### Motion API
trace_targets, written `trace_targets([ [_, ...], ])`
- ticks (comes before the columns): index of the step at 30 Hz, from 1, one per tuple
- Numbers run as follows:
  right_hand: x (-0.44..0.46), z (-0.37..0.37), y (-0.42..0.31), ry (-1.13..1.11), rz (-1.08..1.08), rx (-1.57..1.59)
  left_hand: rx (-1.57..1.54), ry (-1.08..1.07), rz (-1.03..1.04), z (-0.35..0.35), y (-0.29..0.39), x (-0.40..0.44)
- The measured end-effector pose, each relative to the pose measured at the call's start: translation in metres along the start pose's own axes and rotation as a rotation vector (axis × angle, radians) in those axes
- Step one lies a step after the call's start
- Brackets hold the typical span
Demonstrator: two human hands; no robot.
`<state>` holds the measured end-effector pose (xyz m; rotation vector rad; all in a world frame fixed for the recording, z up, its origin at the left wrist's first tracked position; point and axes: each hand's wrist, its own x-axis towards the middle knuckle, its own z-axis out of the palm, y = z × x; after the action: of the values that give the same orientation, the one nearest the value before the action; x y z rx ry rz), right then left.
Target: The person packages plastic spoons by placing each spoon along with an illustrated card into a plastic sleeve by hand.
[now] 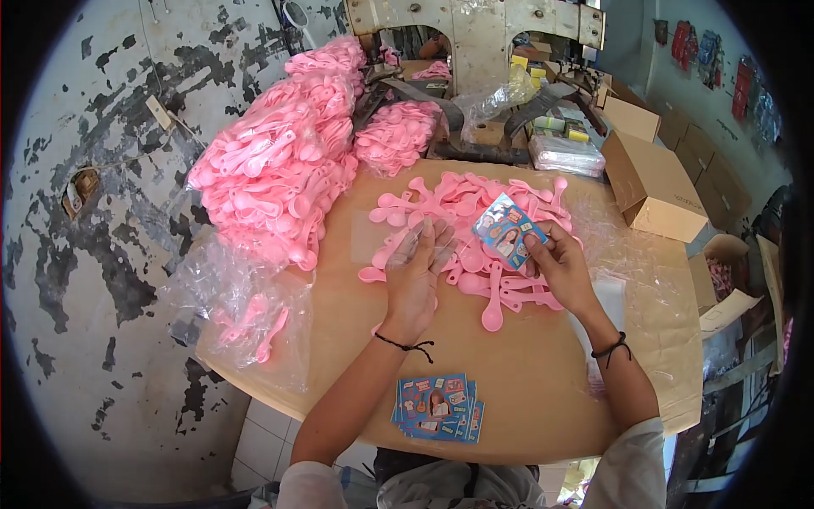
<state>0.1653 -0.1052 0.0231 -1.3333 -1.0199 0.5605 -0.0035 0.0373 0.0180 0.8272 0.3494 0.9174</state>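
My left hand (pixel 415 284) is raised over the table with a clear plastic bag (pixel 381 237) between its thumb and fingers. My right hand (pixel 555 259) pinches a blue printed card (pixel 509 231), close to the bag. Beneath and behind both hands lies a loose pile of pink plastic spoons (pixel 466 197). A small stack of similar blue cards (pixel 437 407) rests near the front edge of the brown-covered table (pixel 526 382).
Large bags of pink spoons (pixel 275 161) are heaped at the left. An opened plastic bag (pixel 242 297) holds several spoons. Metal machinery (pixel 475 59) stands behind the table. Cardboard boxes (pixel 653 182) are at the right.
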Motion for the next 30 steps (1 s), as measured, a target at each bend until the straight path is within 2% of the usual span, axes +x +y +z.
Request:
trace_targets([
  [4,-0.004,0.012,0.000,-0.034,0.075,0.021,-0.004,-0.094,-0.032,0.000,-0.005,-0.002],
  [6,-0.006,0.012,-0.006,-0.086,0.105,-0.061,0.020,-0.070,-0.043,0.004,-0.004,-0.006],
  [9,-0.006,0.005,-0.010,-0.181,0.145,-0.169,0.077,-0.167,-0.012,0.001,-0.003,-0.002],
  [13,-0.005,-0.003,-0.020,-0.246,0.208,-0.265,0.189,-0.119,0.054,0.000,-0.006,-0.001],
  [15,-0.005,-0.005,-0.019,-0.244,0.156,-0.261,0.196,-0.124,0.069,-0.002,-0.007,-0.003],
  [18,-0.003,-0.006,-0.018,-0.269,0.134,-0.297,0.154,-0.078,0.005,0.000,-0.008,-0.002],
  [22,-0.006,-0.001,-0.022,-0.275,0.146,-0.369,0.280,-0.229,-0.123,0.007,-0.010,-0.009],
  [24,-0.008,0.003,-0.018,-0.242,0.168,-0.309,0.402,-0.284,-0.175,0.006,-0.012,-0.011],
  [28,-0.010,0.019,-0.024,-0.160,0.115,-0.009,0.192,-0.252,-0.190,0.006,-0.015,-0.012],
  [30,-0.011,0.019,-0.022,-0.150,0.126,-0.030,0.154,-0.270,-0.228,0.008,-0.015,-0.013],
])
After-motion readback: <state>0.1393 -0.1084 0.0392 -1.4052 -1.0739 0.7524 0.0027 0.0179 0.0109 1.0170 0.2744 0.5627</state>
